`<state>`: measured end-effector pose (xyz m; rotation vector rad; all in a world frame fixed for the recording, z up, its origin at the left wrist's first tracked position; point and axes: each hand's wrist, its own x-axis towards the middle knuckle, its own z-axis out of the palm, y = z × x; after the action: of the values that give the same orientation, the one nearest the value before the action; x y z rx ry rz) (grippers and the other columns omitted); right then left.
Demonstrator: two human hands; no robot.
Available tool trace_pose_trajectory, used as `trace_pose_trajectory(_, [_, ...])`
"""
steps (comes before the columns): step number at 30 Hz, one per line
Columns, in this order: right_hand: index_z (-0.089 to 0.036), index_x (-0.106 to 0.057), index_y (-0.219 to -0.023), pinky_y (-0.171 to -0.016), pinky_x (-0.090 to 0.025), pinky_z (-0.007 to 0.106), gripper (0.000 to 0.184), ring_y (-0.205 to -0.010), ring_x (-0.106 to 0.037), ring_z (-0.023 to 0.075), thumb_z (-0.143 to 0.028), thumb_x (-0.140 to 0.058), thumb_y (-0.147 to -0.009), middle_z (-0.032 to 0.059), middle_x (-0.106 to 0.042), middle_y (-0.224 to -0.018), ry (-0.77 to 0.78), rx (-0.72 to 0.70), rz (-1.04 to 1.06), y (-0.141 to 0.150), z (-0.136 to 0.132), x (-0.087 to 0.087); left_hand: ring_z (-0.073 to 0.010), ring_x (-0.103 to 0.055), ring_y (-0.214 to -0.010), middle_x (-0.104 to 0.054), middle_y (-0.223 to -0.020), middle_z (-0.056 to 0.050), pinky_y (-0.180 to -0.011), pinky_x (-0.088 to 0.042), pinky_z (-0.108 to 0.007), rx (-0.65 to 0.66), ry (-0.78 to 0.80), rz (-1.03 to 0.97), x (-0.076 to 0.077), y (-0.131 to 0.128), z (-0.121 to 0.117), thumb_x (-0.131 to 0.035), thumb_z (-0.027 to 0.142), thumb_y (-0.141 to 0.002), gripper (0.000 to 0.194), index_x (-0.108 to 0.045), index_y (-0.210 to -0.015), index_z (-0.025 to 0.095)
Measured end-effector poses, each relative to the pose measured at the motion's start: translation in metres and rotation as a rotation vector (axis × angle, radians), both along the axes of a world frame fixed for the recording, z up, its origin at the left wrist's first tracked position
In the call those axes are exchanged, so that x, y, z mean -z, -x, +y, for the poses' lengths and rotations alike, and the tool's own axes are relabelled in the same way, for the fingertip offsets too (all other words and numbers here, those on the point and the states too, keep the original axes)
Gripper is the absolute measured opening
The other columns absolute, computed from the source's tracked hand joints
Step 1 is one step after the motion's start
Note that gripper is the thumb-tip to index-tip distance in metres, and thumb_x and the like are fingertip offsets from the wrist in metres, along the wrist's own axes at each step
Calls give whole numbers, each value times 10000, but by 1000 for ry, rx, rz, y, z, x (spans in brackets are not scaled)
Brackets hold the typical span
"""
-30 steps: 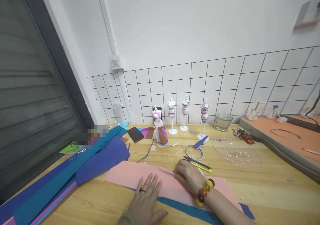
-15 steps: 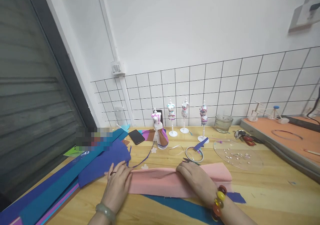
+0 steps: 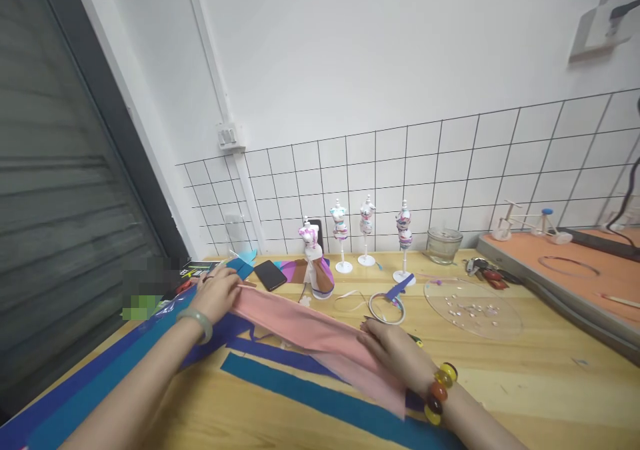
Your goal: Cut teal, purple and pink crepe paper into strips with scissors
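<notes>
A folded length of pink fabric [image 3: 305, 323] stretches between my hands, its left end lifted and its right part drooping toward the table. My left hand [image 3: 216, 294], with a pale green bangle on the wrist, grips the far left end. Lower at the right, my right hand [image 3: 393, 347] has its fingers closed over the cloth; a bead bracelet circles that wrist. Beneath the pink cloth lie a teal strip [image 3: 295, 387] and a dark blue strip [image 3: 280, 355]. Scissors beside my right hand are mostly hidden.
Several small dress forms [image 3: 367, 220] stand along the back, one wearing a brown and purple skirt [image 3: 320, 278]. A phone [image 3: 271, 275], a tape roll [image 3: 387, 309], a glass bowl [image 3: 444, 245] and a clear plate [image 3: 473, 310] with gems are around. More blue fabric [image 3: 115, 370] lies left; an orange-topped tray [image 3: 565, 270] sits right.
My left hand has moved up and to the left, lifting its end of the pink fabric. The cloth now slants and uncovers more of the teal and blue strips. My right hand stays near its place.
</notes>
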<state>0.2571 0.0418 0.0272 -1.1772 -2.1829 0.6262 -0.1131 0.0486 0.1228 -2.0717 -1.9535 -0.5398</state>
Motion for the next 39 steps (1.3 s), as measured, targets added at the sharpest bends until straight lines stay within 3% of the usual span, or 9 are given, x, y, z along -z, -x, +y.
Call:
trace_pose_trajectory(4, [-204,-481,-683,-521,-328,237,292,-560,-468,139,-415,-392,-864,-28,-510,-604,227,28,202,7,1,4,-316,-280,-1272,-444,-1312,-116,-1046,-155,-523,-33,-67,-115,9,-20,31,-467,215,-761,266,-601,-990,192])
trace_pose_trajectory(8, [-213,-437,-630,-449,-262,227,327,-457,-361,106,-499,-453,-787,-66,-391,-508,405,61,379,15,4,18,-302,-258,-1295,-410,-1346,-123,-1067,-159,-494,17,-62,-290,39,-53,32,-505,200,-733,401,-534,-1132,175])
trace_pose_trajectory(14, [-211,-460,-650,-458,-331,236,359,-459,-452,120,-558,-481,-743,-40,-495,-528,557,59,591,21,9,35,-271,-590,-972,-613,-984,-118,-886,-444,-464,-26,81,-737,84,-80,12,-527,284,-747,310,-547,-1019,139])
trace_pose_trajectory(18, [-198,-553,-799,-676,-465,308,286,-732,-621,196,-477,-517,-739,27,-658,-785,561,-7,672,27,2,32,-188,-659,-627,-631,-721,-71,-608,-550,-340,-104,281,-1112,99,-91,1,-558,311,-771,222,-519,-895,132])
trace_pose_trajectory(21, [-198,-556,-1003,-910,-411,340,362,-1058,-566,220,-357,-575,-679,68,-643,-1087,576,-75,733,36,-5,33,-149,-652,-573,-634,-696,-68,-544,-539,-262,-121,422,-1295,104,-98,-5,-561,308,-783,178,-508,-766,140])
trace_pose_trajectory(24, [-196,-498,-1158,-992,-347,348,543,-1193,-470,213,-286,-572,-628,90,-534,-1280,610,-96,772,43,-8,36,-110,-577,-401,-608,-602,-29,-380,-457,-202,-156,524,-1387,107,-101,-7,-611,341,-740,243,-480,-666,150])
trace_pose_trajectory(28, [-194,-565,-1116,-975,-354,364,506,-1180,-474,237,-292,-571,-619,68,-546,-1270,615,22,676,42,-9,33,-78,-520,-333,-598,-546,-15,-307,-345,-153,-151,592,-1453,106,-102,-7,-645,377,-695,299,-473,-611,148])
trace_pose_trajectory(34, [-143,-591,-1108,-757,-464,361,561,-803,-645,246,-445,-636,-638,60,-709,-884,793,85,745,40,-13,25,-51,-474,-316,-595,-482,-14,-297,-285,-128,-55,667,-1485,105,-110,-12,-656,501,-634,399,-501,-565,140])
trace_pose_trajectory(39, [-138,-526,-1237,-941,-382,335,686,-1104,-538,245,-451,-638,-637,79,-579,-1236,795,27,689,44,-15,18,-58,-467,-299,-600,-482,-22,-276,-279,-140,23,775,-1469,105,-119,-18,-657,581,-568,463,-514,-565,141])
